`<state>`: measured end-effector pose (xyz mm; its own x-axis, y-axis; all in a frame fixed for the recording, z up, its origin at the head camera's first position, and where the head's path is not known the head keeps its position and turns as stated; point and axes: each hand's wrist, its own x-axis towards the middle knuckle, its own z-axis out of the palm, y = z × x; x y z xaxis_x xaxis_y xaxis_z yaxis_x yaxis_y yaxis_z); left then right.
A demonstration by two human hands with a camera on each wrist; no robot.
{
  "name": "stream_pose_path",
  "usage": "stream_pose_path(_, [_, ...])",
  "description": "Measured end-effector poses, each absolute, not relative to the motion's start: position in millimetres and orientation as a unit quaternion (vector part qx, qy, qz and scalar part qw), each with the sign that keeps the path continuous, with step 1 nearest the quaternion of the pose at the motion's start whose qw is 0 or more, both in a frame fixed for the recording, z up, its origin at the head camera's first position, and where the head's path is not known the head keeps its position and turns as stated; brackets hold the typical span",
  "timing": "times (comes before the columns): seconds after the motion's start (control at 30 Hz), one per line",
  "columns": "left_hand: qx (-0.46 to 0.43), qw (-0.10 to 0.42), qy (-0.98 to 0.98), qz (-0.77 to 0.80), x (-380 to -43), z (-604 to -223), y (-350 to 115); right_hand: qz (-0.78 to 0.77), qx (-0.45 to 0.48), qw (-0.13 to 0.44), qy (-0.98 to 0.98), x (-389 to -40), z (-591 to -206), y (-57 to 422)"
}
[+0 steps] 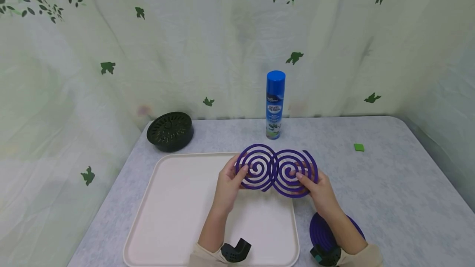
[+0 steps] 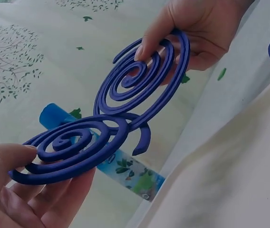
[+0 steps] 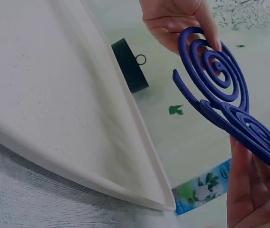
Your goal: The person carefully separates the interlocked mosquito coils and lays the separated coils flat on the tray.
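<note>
Two purple mosquito coils are held up over the tray's far right corner, their outer turns overlapping in the middle. My left hand pinches the left coil, thumb on top and fingers underneath. My right hand grips the right coil the same way, its thumb lying near the spiral's centre. Seen from the left wrist, the two coils tilt at different angles, and a free tail end of one hangs below the overlap. Beneath my right forearm lies a round stack of purple coils, partly hidden by the wrist.
A large white tray covers the front left of the grey table. Behind it stands a dark round holder with a slotted lid. A blue spray can is upright at the back, and a small green square lies at right.
</note>
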<state>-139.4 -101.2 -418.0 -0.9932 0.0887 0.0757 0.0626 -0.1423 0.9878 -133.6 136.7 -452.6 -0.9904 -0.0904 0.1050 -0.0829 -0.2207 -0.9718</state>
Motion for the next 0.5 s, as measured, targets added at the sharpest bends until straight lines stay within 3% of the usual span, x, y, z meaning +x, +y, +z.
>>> stream_pose_path(0.2, [0.053, 0.015, 0.657, 0.752, -133.7, -404.2, -104.1, -0.748, -0.051, 0.006, 0.661, -135.2, -451.6, 138.8])
stream_pose_path(0.5, [0.031, 0.003, 0.644, 0.765, -134.1, -403.3, -106.9, -0.728, -0.069, 0.059, 0.68, -135.0, -453.6, 147.4])
